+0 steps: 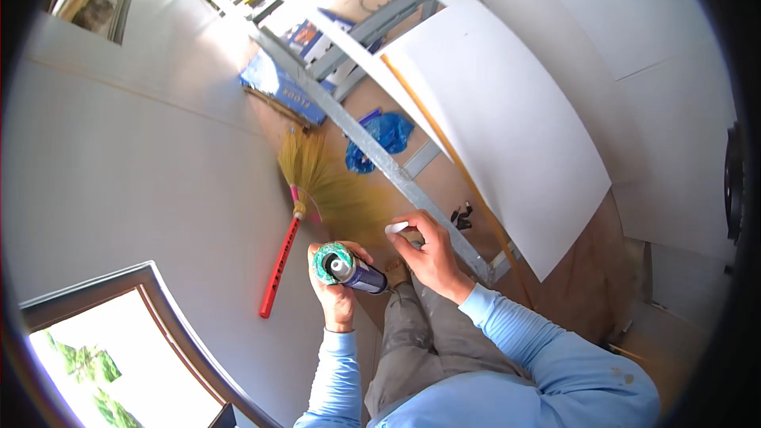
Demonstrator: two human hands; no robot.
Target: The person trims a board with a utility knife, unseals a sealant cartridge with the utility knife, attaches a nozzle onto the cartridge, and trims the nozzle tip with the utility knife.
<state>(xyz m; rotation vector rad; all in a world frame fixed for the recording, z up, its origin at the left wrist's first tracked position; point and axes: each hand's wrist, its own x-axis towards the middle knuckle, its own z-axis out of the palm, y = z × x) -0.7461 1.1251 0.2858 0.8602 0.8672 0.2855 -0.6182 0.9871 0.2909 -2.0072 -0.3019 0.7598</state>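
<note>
My left hand (337,301) is wrapped round a dark cylindrical can (366,278), tilted so its top faces up and left. Green-and-white material rings the top (323,265), with a pale nozzle-like piece (339,265) in the middle. To the right of the can, my right hand (432,257) pinches a small white piece (396,227) between thumb and finger. The white piece and the can are apart.
A grass broom (305,166) with a red handle (279,269) lies left of my hands. Ahead are a grey metal frame (357,135), a blue plastic bag (384,136), a blue box (281,91) and a large white sheet (507,119). A window (119,357) is at lower left.
</note>
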